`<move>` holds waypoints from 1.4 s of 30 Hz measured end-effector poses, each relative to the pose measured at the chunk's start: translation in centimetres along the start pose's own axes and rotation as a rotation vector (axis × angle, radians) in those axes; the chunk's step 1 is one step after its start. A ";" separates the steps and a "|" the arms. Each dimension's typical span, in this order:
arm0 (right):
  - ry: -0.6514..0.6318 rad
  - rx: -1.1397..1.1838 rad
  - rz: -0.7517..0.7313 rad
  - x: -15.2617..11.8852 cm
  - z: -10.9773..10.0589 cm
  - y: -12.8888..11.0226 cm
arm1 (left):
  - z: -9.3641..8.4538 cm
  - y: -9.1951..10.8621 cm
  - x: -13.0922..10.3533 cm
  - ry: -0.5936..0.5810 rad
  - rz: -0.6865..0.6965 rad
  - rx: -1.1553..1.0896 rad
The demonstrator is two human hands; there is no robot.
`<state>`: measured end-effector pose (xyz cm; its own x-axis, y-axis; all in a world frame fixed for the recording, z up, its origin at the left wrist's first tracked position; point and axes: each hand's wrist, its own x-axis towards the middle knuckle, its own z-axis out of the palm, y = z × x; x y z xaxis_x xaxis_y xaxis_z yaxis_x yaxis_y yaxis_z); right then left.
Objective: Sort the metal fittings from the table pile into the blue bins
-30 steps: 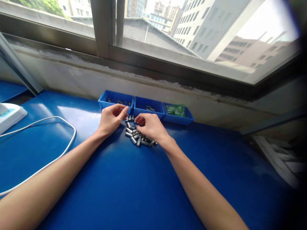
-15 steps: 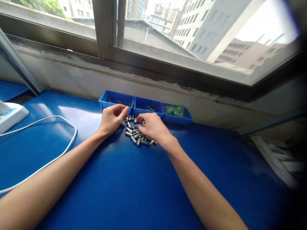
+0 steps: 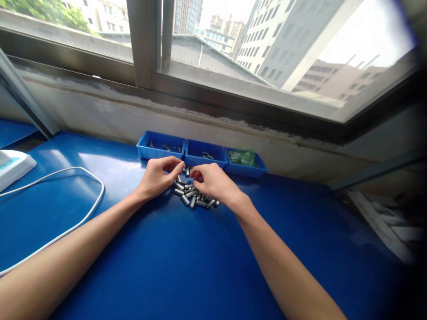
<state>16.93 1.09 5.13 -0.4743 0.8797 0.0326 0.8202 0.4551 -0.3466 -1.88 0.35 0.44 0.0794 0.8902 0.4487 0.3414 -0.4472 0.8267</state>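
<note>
A pile of small metal cylinders (image 3: 201, 203) lies on the blue table (image 3: 187, 262), in front of the blue bins. My left hand (image 3: 163, 176) is at the pile's left edge, its thumb and index finger pressed together; whatever is between them is too small to make out. Over the right part of the pile is my right hand (image 3: 211, 180), its fingers curled and closed, and its fingertips hide what they hold, if anything. A few cylinders stand between the two hands.
Three blue bins stand in a row by the wall: the left bin (image 3: 160, 151) and middle bin (image 3: 203, 158) hold small metal parts, the right bin (image 3: 245, 170) green packets. A white cable (image 3: 66, 230) curves across the left, beside a white power strip (image 3: 20, 168).
My left hand has shifted slightly right and down, closer to my right hand. The whole view has tilted a little, so bins and pile sit lower.
</note>
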 end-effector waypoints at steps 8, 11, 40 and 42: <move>0.030 -0.001 -0.008 0.1 -0.2 0.5 | 0.0 0.0 0.1 -0.032 -0.051 -0.051; 0.021 0.060 -0.006 0.2 -0.5 1.0 | 0.0 0.0 0.1 -0.025 -0.063 -0.062; 0.126 0.086 -0.071 1.1 0.8 -0.5 | -0.1 -0.5 0.5 0.028 -0.064 -0.132; 0.107 0.254 -0.043 1.3 0.7 0.0 | -0.2 -0.5 0.5 0.033 -0.072 -0.141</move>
<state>16.10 2.10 4.49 -0.4590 0.8763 0.1465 0.6873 0.4547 -0.5664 -2.14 0.95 0.32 0.0279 0.9179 0.3959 0.2102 -0.3926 0.8954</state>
